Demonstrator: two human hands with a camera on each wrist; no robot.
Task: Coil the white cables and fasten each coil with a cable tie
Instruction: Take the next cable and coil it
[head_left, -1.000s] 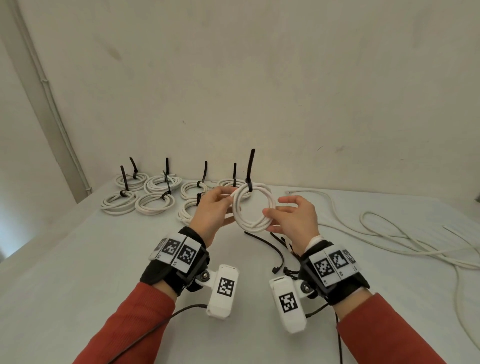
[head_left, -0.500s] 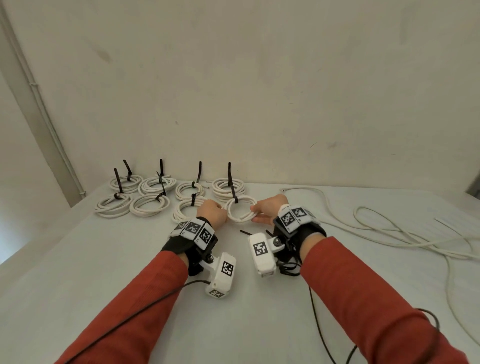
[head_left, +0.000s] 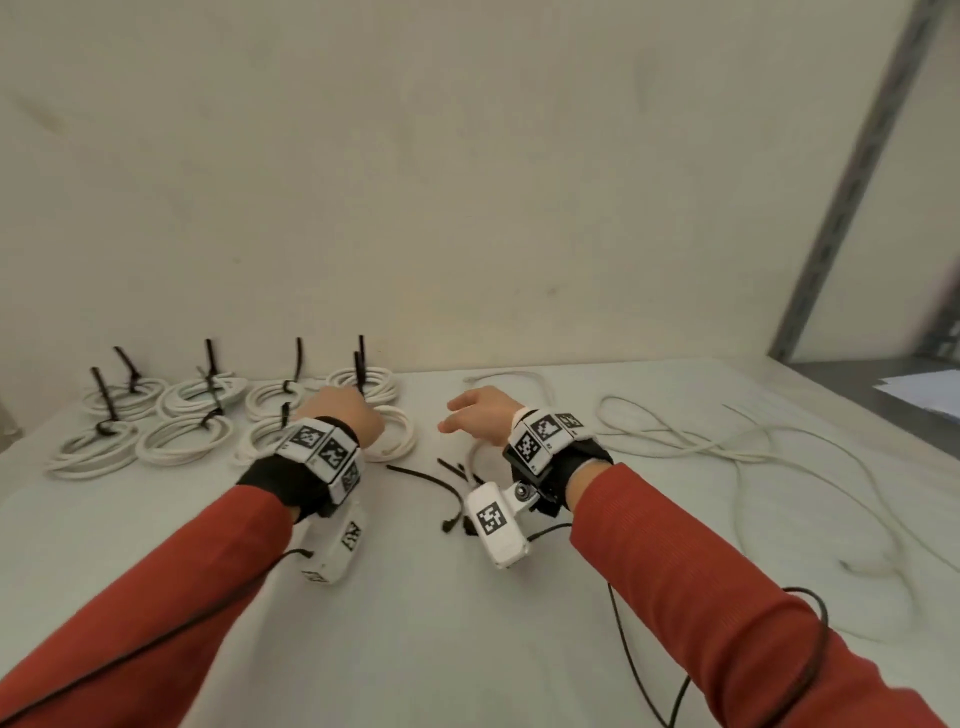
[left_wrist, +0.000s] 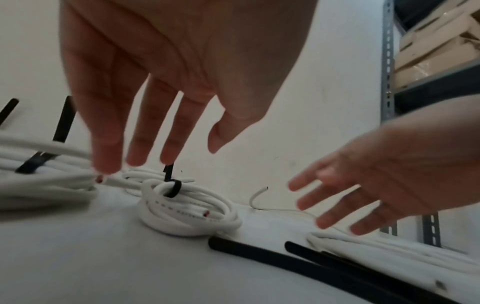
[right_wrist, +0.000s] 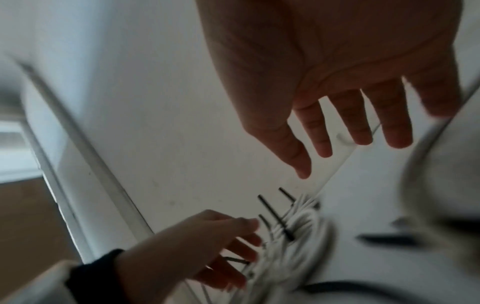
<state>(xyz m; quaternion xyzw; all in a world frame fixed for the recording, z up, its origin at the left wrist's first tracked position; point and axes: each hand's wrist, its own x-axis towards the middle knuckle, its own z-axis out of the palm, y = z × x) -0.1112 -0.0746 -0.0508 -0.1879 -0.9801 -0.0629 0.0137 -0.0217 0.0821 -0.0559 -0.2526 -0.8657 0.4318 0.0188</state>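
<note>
Head view: both hands (head_left: 415, 421) hover empty between coils (head_left: 182, 415) and loose cable (head_left: 727, 447)

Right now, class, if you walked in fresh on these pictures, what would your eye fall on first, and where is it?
First, two open hands, left hand and right hand, hover empty over the middle of the white table. Behind and left of them lie the tied coils in rows, black tie tails sticking up. To the right sprawls the loose white cable, and spare black cable ties lie between the wrists.
</note>
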